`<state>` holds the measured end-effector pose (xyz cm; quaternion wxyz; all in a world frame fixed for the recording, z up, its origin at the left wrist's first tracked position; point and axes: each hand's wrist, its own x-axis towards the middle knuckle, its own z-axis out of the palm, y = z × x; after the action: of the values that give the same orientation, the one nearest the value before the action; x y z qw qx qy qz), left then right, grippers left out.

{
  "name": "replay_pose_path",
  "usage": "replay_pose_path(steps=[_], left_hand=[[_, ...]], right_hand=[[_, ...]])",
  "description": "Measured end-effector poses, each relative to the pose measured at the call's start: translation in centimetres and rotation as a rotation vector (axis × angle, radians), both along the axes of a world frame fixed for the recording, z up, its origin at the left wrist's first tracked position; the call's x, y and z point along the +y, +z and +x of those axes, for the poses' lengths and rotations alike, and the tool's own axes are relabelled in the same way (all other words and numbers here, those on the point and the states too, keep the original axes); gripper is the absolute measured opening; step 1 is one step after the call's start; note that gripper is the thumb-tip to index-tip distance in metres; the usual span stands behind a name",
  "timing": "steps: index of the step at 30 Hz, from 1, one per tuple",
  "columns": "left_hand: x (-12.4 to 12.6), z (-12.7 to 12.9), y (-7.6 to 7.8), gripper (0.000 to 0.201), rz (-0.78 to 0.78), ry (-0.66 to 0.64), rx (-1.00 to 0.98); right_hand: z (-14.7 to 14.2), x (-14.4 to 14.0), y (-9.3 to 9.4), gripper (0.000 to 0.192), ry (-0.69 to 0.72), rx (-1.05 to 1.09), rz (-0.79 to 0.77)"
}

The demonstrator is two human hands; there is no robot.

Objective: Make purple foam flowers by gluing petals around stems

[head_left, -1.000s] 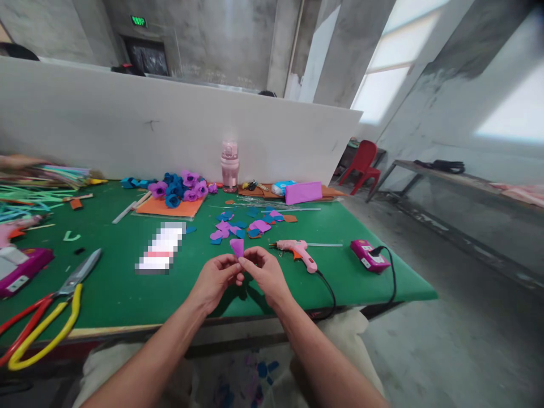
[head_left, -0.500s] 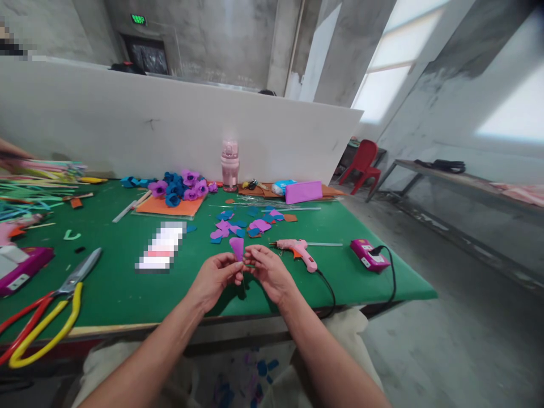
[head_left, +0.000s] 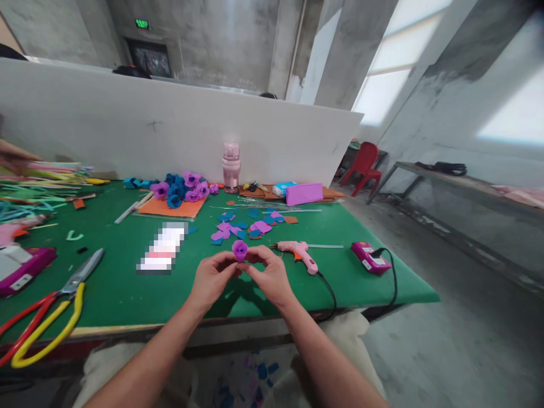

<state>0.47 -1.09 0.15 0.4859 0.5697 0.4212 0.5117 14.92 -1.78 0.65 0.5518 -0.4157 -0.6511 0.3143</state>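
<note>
purple foam petal (head_left: 240, 249), rolled into a small cup, sits pinched between my left hand (head_left: 211, 279) and right hand (head_left: 268, 275), above the green surface (head_left: 114, 283). pink glue gun (head_left: 298, 253) lies just right of my hands, loose petals (head_left: 242, 228) beyond.

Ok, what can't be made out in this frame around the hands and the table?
Head view, the only one:
- Purple foam piece: its lower part is hidden by the fingertips of the left hand and right hand.
- Pixelated patch on the green table: what is under it is blurred out.
- Scissors: handles cut off by the left edge.
- Glue gun: whether it is hot cannot be told.
</note>
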Motion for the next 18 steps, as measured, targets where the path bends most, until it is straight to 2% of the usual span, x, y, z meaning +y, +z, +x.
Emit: replay_pose_path(steps=[5,9,14,18], left_hand=[[-0.09,-0.10,-0.43,0.011,0.176,0.087,0.129],[-0.12,-0.13,-0.27,0.012,0.281,0.105,0.178],[-0.06,-0.39,-0.11,0.010,0.362,0.072,0.172],[-0.20,-0.57,0.04,0.011,0.344,0.101,0.201]], right_hand=[[0.11,-0.25,0.28,0.007,-0.091,-0.077,0.151],[0.06,-0.60,0.54,0.009,-0.084,-0.113,0.227],[0.08,-0.84,0.55,0.011,-0.035,-0.104,0.241],[0.11,-0.92,0.59,0.014,0.025,-0.105,0.218]])
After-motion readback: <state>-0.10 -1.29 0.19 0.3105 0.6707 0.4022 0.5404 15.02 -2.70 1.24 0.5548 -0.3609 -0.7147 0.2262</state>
